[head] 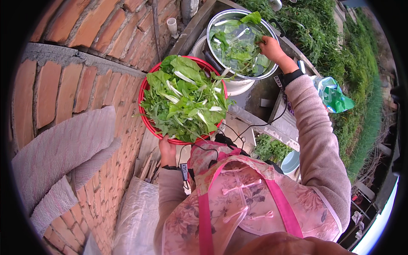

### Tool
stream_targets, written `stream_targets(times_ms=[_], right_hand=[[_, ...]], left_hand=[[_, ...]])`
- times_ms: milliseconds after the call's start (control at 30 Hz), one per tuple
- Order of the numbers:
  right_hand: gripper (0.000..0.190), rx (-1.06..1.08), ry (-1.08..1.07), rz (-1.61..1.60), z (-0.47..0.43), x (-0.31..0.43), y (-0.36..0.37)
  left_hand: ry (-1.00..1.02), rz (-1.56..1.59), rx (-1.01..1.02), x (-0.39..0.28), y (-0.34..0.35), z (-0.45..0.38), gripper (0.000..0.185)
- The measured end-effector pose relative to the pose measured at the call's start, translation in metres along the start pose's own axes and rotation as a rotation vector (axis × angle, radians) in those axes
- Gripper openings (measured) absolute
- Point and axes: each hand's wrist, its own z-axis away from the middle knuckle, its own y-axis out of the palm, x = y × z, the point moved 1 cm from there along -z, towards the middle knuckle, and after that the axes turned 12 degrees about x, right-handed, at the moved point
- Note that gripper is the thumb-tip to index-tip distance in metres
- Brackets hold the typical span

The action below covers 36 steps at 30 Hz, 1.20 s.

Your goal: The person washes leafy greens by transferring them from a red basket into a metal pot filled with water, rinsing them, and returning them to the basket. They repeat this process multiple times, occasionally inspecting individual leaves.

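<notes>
My left hand [167, 149] grips the near rim of a red plastic basin [142, 110]. Leafy greens [188, 95] with white stems are heaped in it. My right hand [271, 49] is at the right side of a round metal basin [210, 52] of water, its fingers closed on some of the wet greens [258, 40]. More leaves float in that water, and one broad leaf [251, 18] rests at the far rim. The metal basin stands on a white tub [239, 87], beyond and to the right of the red one.
A brick wall [79, 86] with a hanging cloth [70, 146] runs along the left. A concrete sink [291, 49] surrounds the tub. Green plastic packaging [334, 95] lies right of my right forearm. Dark cables [248, 127] cross before me. Greens and a light blue basin [290, 162] are lower down.
</notes>
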Motion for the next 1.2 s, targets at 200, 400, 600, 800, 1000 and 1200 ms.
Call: stream_targets(times_ms=[200,400,600,800,1000,1200], right_hand=[[0.117,0.588,0.091,0.109,-0.038,-0.013,0.039],[0.055,0.731,-0.019,0.306,-0.043,0.024,0.077],[0.041,0.661,-0.266,0.076,-0.050,0.027,0.032],[0.108,0.311,-0.042,0.152,-0.107,0.002,-0.009],[0.113,0.875,0.125,-0.156,-0.123,0.018,0.043],[0.065,1.210,0.113,-0.223,-0.085,0.047,0.076]], left_hand=[[0.027,0.016,-0.009,0.003,-0.004,-0.001,0.026],[-0.044,-0.024,-0.108,0.002,-0.007,-0.003,0.041],[-0.041,-0.010,-0.089,-0.004,0.010,0.006,0.042],[-0.053,0.015,-0.110,-0.003,0.007,0.004,0.044],[-0.046,0.080,-0.059,0.004,-0.012,-0.003,0.047],[-0.028,0.082,-0.023,0.005,-0.007,0.000,0.034]])
